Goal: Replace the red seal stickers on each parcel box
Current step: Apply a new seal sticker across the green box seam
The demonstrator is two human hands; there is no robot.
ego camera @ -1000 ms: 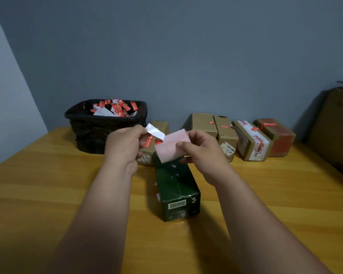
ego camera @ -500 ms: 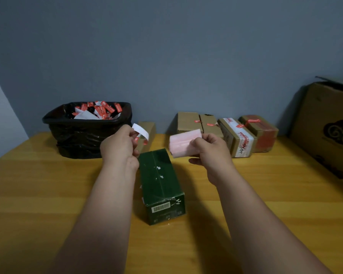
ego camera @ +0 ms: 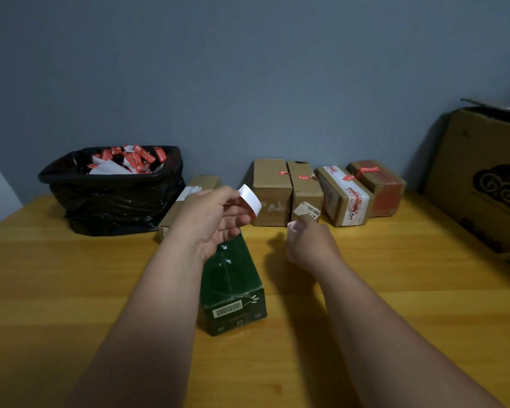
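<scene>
Hands drawn apart since a second ago. Left hand (ego camera: 215, 219) now lifted above green box (ego camera: 233, 278), white strip (ego camera: 250, 199) curling from fingertips. Right hand (ego camera: 309, 245) lowered, pink sheets (ego camera: 292, 226) mostly hidden in grip.

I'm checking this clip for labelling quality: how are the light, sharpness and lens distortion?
Head view: dim, bluish light; the hands cast soft shadows on the table; wide-angle bending shows at the edges, as on the big carton; the green box barcode is visible but small print on the brown boxes is too soft to read.
</scene>
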